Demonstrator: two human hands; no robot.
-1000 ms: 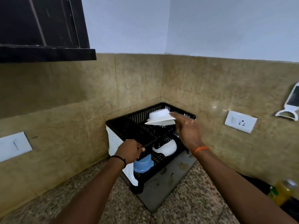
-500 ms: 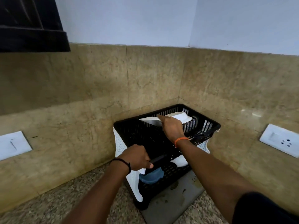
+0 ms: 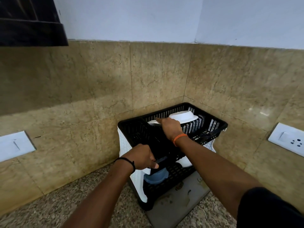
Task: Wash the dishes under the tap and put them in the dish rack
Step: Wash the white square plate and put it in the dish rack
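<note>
Presently, right hand [image 3: 170, 128], orange band at the wrist, grips the near rim of a white bowl [image 3: 182, 117], thumb and fingers curled on it; bowl sits tilted in the upper tier of the black dish rack [image 3: 212, 129], toward its back wall. Left hand [image 3: 142, 157], black cord at the wrist, is curled round the rack's front rim. Lower tier: a blue bowl [image 3: 156, 177] at the left, a white dish [image 3: 185, 162] beside it. Rack stands in the counter's [image 3: 49, 209] back corner, on a grey drain tray [image 3: 177, 204]. White wall sockets flank it, left [image 3: 15, 145] and right [image 3: 287, 139].
</note>
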